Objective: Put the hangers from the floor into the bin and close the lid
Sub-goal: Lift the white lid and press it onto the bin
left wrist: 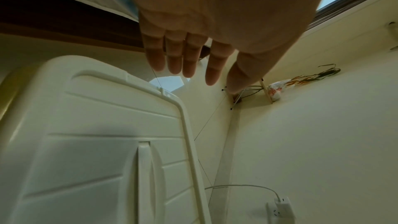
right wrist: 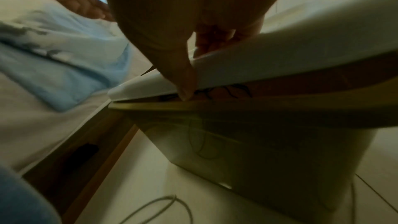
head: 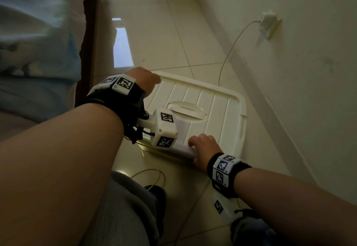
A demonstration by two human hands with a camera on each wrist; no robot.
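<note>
A white ribbed lid with a recessed handle lies over the translucent bin. Its near edge stays slightly lifted, leaving a narrow gap above the bin's rim. In that gap, dark and orange hangers show in the right wrist view. My right hand grips the lid's near edge, thumb under it and fingers on top. Over the lid's far left corner hovers my left hand, with fingers straight and spread, holding nothing.
A bed with blue bedding and a dark wooden frame runs along the left. The wall on the right carries a socket with a plug and cable. A white cable loops on the tiled floor by my knees.
</note>
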